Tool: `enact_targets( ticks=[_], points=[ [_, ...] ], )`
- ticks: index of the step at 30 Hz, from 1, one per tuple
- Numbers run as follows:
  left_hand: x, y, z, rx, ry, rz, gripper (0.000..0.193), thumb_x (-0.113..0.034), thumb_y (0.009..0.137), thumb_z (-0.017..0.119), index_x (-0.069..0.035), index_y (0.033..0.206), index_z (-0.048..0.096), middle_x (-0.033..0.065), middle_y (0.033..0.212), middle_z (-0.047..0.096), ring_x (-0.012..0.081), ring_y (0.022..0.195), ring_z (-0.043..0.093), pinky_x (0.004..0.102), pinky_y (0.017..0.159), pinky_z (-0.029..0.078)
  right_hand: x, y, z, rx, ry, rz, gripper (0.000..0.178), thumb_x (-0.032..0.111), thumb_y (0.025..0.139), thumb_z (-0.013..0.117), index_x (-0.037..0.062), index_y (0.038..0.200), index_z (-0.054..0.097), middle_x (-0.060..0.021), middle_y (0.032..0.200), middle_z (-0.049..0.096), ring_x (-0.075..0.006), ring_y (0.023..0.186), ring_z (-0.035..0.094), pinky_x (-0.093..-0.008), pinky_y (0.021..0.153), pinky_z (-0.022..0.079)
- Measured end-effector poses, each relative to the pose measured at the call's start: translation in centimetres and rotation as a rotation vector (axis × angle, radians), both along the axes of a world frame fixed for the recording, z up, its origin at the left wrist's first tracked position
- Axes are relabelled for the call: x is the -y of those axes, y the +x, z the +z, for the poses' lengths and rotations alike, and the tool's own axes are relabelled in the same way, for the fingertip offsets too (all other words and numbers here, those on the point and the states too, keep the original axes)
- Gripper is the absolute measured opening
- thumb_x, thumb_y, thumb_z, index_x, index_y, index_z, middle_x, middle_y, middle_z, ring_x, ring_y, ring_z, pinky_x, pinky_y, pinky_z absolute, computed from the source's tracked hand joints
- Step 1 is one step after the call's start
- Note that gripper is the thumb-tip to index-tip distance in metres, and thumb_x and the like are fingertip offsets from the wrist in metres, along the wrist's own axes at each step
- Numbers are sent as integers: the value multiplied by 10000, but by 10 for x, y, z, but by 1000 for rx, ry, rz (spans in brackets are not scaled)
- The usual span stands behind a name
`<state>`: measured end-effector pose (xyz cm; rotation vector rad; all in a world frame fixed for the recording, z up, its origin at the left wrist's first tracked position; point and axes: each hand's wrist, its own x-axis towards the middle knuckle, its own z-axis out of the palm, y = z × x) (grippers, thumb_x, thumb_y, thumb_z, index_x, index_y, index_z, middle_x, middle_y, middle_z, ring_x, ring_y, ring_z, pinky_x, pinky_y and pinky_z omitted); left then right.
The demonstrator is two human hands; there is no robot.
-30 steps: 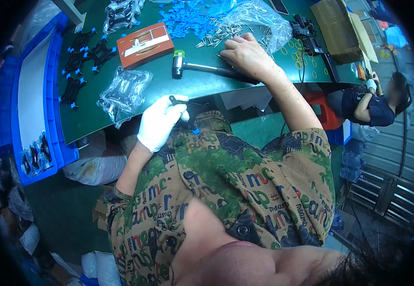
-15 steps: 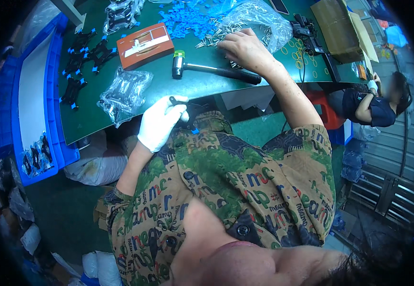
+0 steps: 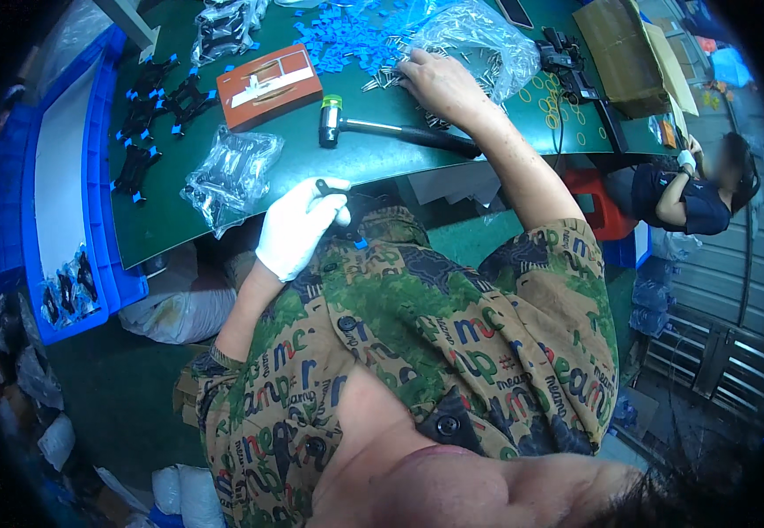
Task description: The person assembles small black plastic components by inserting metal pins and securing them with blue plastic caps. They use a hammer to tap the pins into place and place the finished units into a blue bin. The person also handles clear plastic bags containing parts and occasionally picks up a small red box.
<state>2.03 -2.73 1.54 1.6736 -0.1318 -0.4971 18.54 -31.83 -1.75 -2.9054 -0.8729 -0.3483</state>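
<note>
My left grip (image 3: 296, 231), in a white glove, is closed on a small black part (image 3: 325, 187), on my side of the hammer (image 3: 386, 128); my bare right grip (image 3: 448, 86) is beyond the hammer's handle, fingers curled down at the metal pins (image 3: 385, 78); I cannot tell whether it pinches one; blue bits (image 3: 336, 40) lie beyond the hammer on the green surface (image 3: 304, 160); a red-brown box (image 3: 287, 99) sits left of the hammer's head; a clear bag (image 3: 234, 172) lies left of the hammer and closer to me; yellow rings (image 3: 554, 107) lie scattered right of the hammer.
</note>
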Motion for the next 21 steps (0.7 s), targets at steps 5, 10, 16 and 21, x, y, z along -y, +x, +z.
enact_targets(
  ticks=[5, 10, 16, 21],
  points=[
    [0, 0, -3, -15, -37, 13, 260, -87, 1013, 577, 50, 1231, 619, 59, 871, 680, 113, 841, 647, 265, 826, 509, 8, 3, 3, -112, 77, 87, 184, 236, 957, 629, 91, 1028, 716, -115, 981, 650, -317, 980, 669, -452, 824, 537],
    [3, 1, -1, -12, -24, -1, 261, -90, 1011, 582, 49, 1228, 624, 55, 871, 676, 113, 828, 643, 263, 817, 508, 17, 0, 9, 79, 213, 131, 206, 248, 945, 658, 127, 1089, 743, -92, 1020, 679, -344, 912, 681, -464, 802, 543],
    [3, 2, 6, -6, 10, 34, 254, -106, 1010, 590, 24, 1221, 648, 33, 829, 656, 93, 781, 619, 251, 756, 504, -21, -52, 57, -323, 482, 254, 222, 250, 970, 658, 89, 1108, 721, -95, 1023, 691, -315, 975, 652, -406, 867, 492],
    [0, 1, 5, 176, 224, 104, 225, -169, 984, 622, -10, 1129, 689, 61, 809, 708, 108, 699, 648, 276, 652, 520, -54, -95, 77, -124, 469, 534, 163, 211, 931, 705, 92, 1042, 713, -49, 891, 654, -247, 880, 638, -397, 871, 461]
  ],
)
